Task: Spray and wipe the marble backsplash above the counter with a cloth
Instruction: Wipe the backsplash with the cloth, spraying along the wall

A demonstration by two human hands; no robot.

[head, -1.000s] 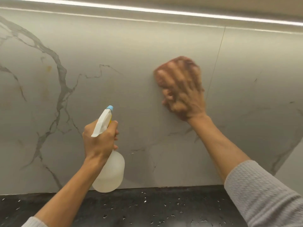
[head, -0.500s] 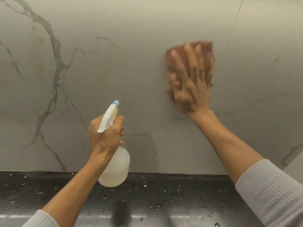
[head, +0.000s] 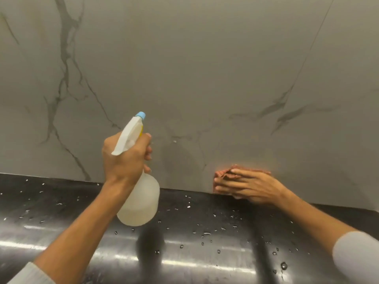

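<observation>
The grey marble backsplash [head: 205, 68] with dark veins fills the upper view. My left hand [head: 125, 158] grips the neck of a translucent spray bottle [head: 141, 203] with a white trigger head and blue nozzle, held in the air above the counter and pointing at the wall. My right hand [head: 250, 186] presses a reddish-brown cloth [head: 225, 174] flat against the bottom of the backsplash, just above the counter joint. The fingers lie straight, pointing left, and cover most of the cloth.
A glossy black counter [head: 205, 242] runs below the wall, dotted with several water droplets. A thin vertical seam [head: 307, 58] crosses the backsplash at the right.
My right hand slid the cloth down the backsplash from mid height to its bottom edge, turning sideways. The view tilted down, showing more counter. My left hand still holds the bottle.
</observation>
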